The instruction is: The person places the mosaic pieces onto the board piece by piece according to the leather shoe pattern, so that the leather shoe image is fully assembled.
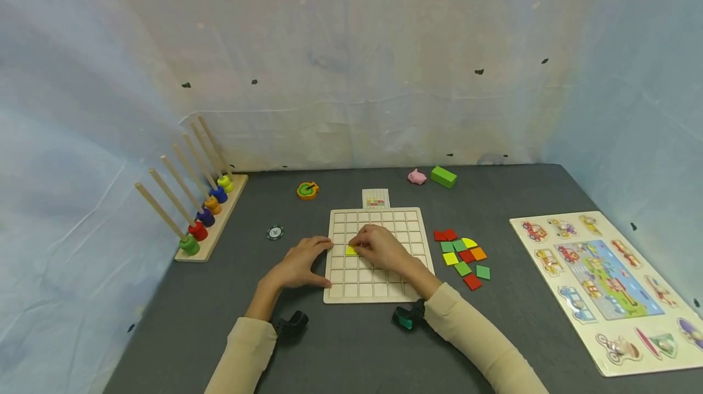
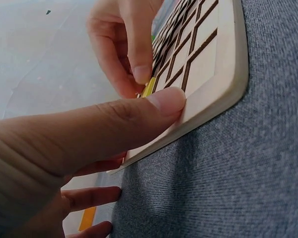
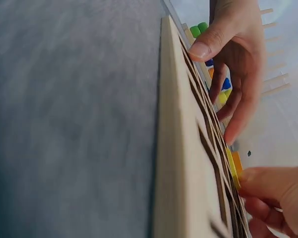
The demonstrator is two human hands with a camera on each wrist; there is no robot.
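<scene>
On grid board (image 1: 379,254) | right hand (image 1: 384,247) pinches yellow tile (image 1: 351,250); left hand (image 1: 299,266) spread, bracing board edge

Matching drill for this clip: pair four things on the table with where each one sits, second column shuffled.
1. yellow tile
2. left hand
3. green block
4. vehicle puzzle

a. table's far edge, beside the pink pig
b. table's right side
c. in a cell of the grid board, under the right hand
d. on the grid board's left edge

Pairs: 1-c, 2-d, 3-a, 4-b
</scene>
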